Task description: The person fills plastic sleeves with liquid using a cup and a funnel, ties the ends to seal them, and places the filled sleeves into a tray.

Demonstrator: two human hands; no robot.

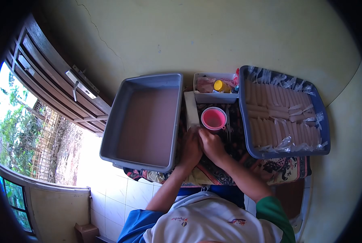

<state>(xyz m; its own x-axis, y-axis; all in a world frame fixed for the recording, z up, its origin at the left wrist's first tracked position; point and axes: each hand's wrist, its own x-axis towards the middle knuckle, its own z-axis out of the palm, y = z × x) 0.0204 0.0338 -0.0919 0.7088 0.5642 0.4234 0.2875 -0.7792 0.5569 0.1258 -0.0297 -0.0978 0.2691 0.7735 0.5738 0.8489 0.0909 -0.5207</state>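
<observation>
My left hand (190, 151) and my right hand (211, 145) meet in front of me, fingers closed and pinched together. What they grip is too small to make out. Just beyond them a long white strip, perhaps a stack of plastic sleeves (192, 107), lies with its near end at my fingertips. A pink cup with a white rim (214, 118) stands close by my right fingers. To the left sits a large grey tub (175, 121) holding brownish-pink liquid. On the right, a blue tub (325, 121) contains rows of filled, tied plastic tubes (266, 95).
A small white bin (216, 98) with a yellow-lidded jar (220, 86) and pink plastic stands against the wall. A patterned cloth (284, 170) covers the table. An open wooden door (55, 65) with a metal handle is at the left, by a tiled floor (128, 192).
</observation>
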